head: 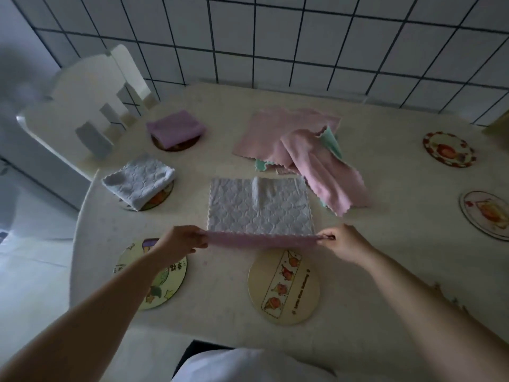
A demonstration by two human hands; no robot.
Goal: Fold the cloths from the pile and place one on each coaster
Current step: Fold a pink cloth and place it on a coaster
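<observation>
Two coasters already carry folded cloths: a purple one [176, 128] at the far left and a quilted one [139, 181] nearer. We are folding the third cloth [260, 208], spread mid-desk, its near corners pinched by the left hand [183, 241] and right hand [343, 242], fingers clamped on the edge. Next, we judge, carry that edge over to the far side, squarely.

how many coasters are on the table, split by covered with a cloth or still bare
Covered coasters: 2, one under the purple folded cloth, one under the white folded cloth
Bare coasters: 4, near left, near centre, far right, right edge
Total: 6
</observation>
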